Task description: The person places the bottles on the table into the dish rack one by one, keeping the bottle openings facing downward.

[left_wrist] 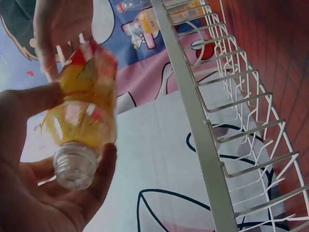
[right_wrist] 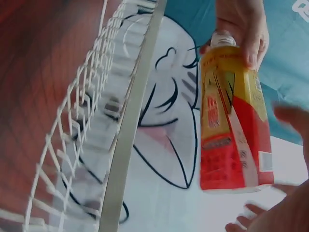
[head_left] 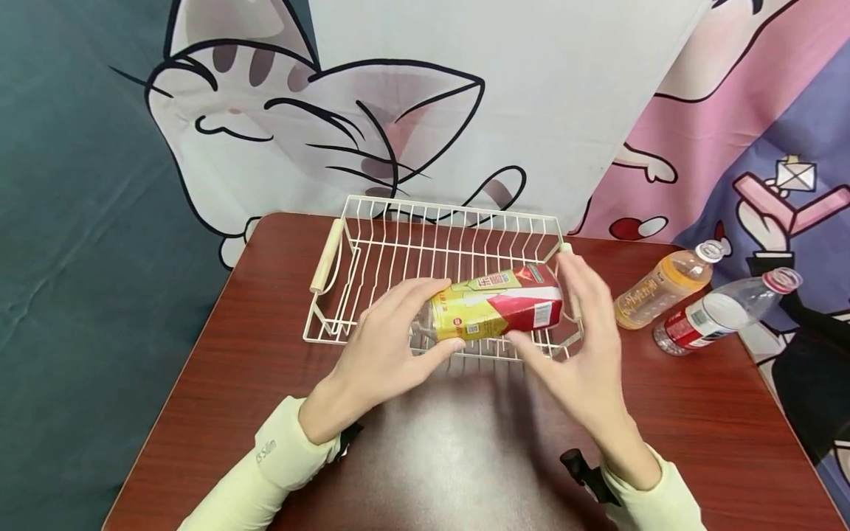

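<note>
A clear plastic bottle [head_left: 494, 302] with a yellow and red label is held on its side above a white wire rack [head_left: 458, 209]. My left hand [head_left: 378, 350] grips it near the neck, thumb on one side and fingers on the other. The left wrist view shows its bare threaded neck [left_wrist: 76, 166] with no cap on it. Around the red base end, my right hand [head_left: 591, 354] is spread with thumb and fingers apart. A gap shows between that hand [right_wrist: 285, 212] and the bottle in the right wrist view.
The rack has a pale handle [head_left: 327, 258] at its left end and stands at the back of the reddish-brown table [head_left: 219, 383]. Right of it lie an orange-labelled bottle [head_left: 640, 299] and a red-labelled bottle [head_left: 693, 324]. A cartoon-printed cloth [head_left: 564, 88] hangs behind.
</note>
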Motion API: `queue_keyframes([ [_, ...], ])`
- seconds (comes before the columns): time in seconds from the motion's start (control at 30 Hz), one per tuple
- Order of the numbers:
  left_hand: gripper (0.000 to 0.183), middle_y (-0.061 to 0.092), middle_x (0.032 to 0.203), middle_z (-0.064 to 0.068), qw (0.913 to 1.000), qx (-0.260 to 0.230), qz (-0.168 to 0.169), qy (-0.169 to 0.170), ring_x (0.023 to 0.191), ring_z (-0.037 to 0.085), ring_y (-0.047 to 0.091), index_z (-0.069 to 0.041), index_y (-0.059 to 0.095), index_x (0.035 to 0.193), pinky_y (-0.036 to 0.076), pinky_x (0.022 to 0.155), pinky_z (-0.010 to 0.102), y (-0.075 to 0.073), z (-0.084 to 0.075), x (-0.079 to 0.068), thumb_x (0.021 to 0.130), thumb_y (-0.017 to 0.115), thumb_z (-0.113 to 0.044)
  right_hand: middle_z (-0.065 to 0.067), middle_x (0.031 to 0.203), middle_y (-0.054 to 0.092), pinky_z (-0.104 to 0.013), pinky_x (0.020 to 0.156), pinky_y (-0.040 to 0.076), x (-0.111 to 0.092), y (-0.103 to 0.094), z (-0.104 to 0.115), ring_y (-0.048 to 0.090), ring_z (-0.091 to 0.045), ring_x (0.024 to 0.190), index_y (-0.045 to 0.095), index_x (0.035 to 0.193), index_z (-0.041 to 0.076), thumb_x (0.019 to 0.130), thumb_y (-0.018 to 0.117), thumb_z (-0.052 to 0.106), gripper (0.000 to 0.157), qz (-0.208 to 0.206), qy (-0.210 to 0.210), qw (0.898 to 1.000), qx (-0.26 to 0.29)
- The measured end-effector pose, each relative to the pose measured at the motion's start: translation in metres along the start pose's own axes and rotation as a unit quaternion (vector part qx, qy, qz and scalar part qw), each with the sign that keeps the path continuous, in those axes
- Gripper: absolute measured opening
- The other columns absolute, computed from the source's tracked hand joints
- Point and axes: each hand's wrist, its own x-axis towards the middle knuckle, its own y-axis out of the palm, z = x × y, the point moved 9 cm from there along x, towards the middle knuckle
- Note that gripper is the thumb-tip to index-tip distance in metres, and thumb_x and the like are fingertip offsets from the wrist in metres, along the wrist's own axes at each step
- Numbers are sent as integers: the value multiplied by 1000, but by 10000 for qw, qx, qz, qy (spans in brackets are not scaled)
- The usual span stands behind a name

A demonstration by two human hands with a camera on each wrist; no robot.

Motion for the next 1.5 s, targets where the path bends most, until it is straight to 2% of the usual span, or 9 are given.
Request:
queue_keyframes([
  [0.07, 73, 70, 141, 9, 9996, -119, -242, 1, 121, 22, 70, -7, 66, 147, 60, 99, 44, -4, 1, 0, 86, 97, -30, -13, 158, 56, -31, 122, 43, 1, -5, -13, 51, -29, 149, 54, 161, 5, 98, 84, 12, 70, -431, 838, 9889, 1149],
  [0.2, 74, 71, 138, 8, 9970, -414, -654, 26, 115, 20, 70, -6, 67, 145, 60, 94, 41, -10, 1, -1, 82, 99, -29, -11, 153, 55, -25, 106, 55, -2, 6, -34, 59, -23, 137, 48, 161, 11, 100, 64, -10, 66, -736, 2248, 9219, 3068],
  [0.3, 74, 72, 135, 7, 9955, -511, -791, 47, 111, 18, 69, -6, 67, 144, 60, 91, 40, -12, 2, -2, 81, 100, -29, -9, 158, 51, -25, 99, 58, -2, 19, -36, 63, -19, 129, 44, 163, 12, 105, 61, -1, 62, -592, 2631, 8872, 3743],
  [0.43, 73, 73, 132, 7, 9956, -479, -808, 16, 107, 18, 68, -8, 67, 144, 60, 85, 39, -11, 3, -2, 82, 99, -31, -11, 154, 53, -27, 100, 60, 4, 31, -34, 65, -18, 125, 43, 163, 10, 107, 61, 3, 60, -606, 2535, 8683, 4221],
  [0.57, 73, 73, 131, 6, 9955, -458, -823, -50, 107, 18, 69, -8, 67, 144, 60, 82, 38, -11, 5, -4, 82, 98, -32, -14, 154, 53, -27, 99, 60, 9, 37, -34, 66, -18, 122, 45, 162, 9, 107, 60, 2, 57, -706, 2440, 8682, 4263],
  [0.93, 74, 71, 136, 5, 9958, -366, -577, -613, 106, 19, 69, -12, 63, 147, 59, 78, 39, -7, 15, -8, 86, 95, -38, 8, 181, 11, -28, 101, 60, 15, 46, -38, 63, -20, 127, 54, 153, 7, 105, 60, 1, 48, -827, 2415, 8769, 4073],
  [1.2, 74, 68, 138, 3, 9954, -345, -142, -882, 107, 19, 68, -13, 58, 150, 60, 83, 43, -2, 20, -11, 91, 88, -47, -13, 147, 56, -29, 96, 61, 32, 47, -32, 66, -23, 122, 64, 149, 6, 102, 64, -1, 48, -683, 2146, 8954, 3841],
  [1.37, 60, 67, 142, 9, 9941, -366, -257, -984, 116, 24, 70, -8, 61, 149, 62, 93, 48, -13, 33, -19, 101, 76, -39, -11, 146, 56, -28, 95, 60, 46, 49, -29, 62, -25, 123, 65, 149, 6, 100, 68, 1, 50, -532, 1942, 9151, 3495],
  [1.5, 52, 67, 145, 8, 9919, 223, -499, -1151, 129, 29, 68, -10, 65, 147, 56, 103, 54, -27, 50, -32, 103, 75, -34, -13, 141, 61, -28, 92, 61, 60, 49, -26, 65, -25, 119, 67, 148, 8, 98, 71, 3, 51, -474, 1774, 9269, 3273],
])
